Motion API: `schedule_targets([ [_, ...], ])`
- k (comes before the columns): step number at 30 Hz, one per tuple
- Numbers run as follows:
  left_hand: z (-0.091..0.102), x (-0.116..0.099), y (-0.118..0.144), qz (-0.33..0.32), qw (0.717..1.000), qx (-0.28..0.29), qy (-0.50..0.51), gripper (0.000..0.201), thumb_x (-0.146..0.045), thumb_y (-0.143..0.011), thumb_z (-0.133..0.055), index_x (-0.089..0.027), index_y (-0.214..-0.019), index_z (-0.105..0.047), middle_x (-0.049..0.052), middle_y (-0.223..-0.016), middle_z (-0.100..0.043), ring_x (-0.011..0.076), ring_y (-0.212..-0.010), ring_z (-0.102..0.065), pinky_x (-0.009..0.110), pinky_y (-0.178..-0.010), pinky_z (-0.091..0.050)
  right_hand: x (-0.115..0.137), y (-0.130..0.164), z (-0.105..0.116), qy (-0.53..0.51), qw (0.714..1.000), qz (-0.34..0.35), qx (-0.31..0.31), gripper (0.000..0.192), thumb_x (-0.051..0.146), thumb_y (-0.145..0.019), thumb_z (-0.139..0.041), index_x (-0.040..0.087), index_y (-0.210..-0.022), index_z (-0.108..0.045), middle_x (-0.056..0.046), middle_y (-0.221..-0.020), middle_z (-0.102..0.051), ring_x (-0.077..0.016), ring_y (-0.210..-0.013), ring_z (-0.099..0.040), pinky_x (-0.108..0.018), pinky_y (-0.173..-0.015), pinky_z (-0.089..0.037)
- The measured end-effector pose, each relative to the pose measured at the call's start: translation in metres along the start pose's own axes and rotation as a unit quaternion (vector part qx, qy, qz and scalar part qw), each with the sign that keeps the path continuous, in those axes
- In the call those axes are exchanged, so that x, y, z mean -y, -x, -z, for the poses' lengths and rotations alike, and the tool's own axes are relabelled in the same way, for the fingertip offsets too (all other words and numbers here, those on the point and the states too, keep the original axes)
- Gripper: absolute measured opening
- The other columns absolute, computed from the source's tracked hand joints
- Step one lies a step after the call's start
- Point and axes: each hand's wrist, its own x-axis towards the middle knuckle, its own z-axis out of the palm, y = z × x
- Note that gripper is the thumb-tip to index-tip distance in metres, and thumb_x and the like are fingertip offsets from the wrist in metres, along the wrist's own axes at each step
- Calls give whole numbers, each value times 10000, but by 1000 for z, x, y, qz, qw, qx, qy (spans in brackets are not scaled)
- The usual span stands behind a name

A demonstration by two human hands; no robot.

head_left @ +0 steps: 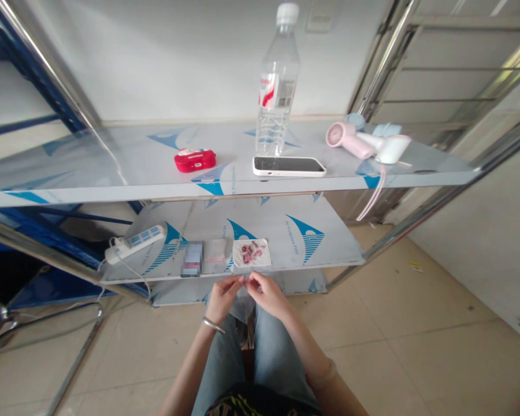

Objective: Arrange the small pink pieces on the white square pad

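Observation:
My left hand [222,298] and my right hand [265,292] meet fingertip to fingertip above my knees, just in front of the lower shelf [329,254]. They pinch something very small between them; I cannot tell what it is. A bracelet sits on my left wrist. On the lower shelf, right behind my fingers, a white tissue [252,253] holds several small pink-red beads. A small clear bag [216,256] lies beside it, and a blurred card [192,259] lies further left.
A white power strip [135,242] with its cable lies at the lower shelf's left. The upper shelf [112,173] carries a red case [195,160], a phone [289,166], a water bottle [278,81] and a pink hair dryer [364,141]. Steel posts flank the rack; tiled floor lies right.

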Motion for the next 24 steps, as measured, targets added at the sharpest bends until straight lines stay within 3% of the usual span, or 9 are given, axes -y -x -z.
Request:
schedule_targets([
  [4,-1,13,-3,0,1000,24,3,329,-471,-730,-648,-188,-852,-762,51,-915,-737,253,-907,-667,365,-877,-499,-13,-4,-4,33,999,-5,-1,212,317,-870,-508,195,-708,-569,4,-613,-561,-126,-562,-487,-211,-534,-306],
  [8,7,26,-11,8,1000,18,-9,357,-508,-710,-659,-174,-781,-764,48,-826,-737,240,-837,-668,331,-803,-517,-26,-14,-12,56,998,6,12,302,339,-877,-500,184,-622,-546,25,-536,-488,-99,-497,-413,-204,-490,-224],
  [15,31,47,-33,27,1000,2,9,388,-541,-639,-706,-172,-746,-764,54,-765,-733,214,-744,-656,304,-695,-519,-42,-43,-28,80,996,-18,37,581,518,-853,-513,167,-423,-342,51,-416,-248,-66,-428,-251,-221,-472,-130],
  [20,50,62,-65,13,1000,0,-23,332,-501,-594,-730,-183,-686,-759,67,-732,-730,199,-699,-653,291,-676,-515,-49,-76,-33,102,989,-40,100,565,499,-855,-529,166,-422,-383,52,-398,-290,-68,-414,-290,-216,-466,-153],
  [24,70,62,-108,-22,997,-12,-71,317,-487,-576,-718,-182,-657,-745,63,-718,-727,183,-671,-642,262,-639,-504,-45,-110,-33,166,980,-23,108,391,308,-878,-550,151,-519,-538,15,-486,-487,-89,-481,-430,-208,-487,-214],
])
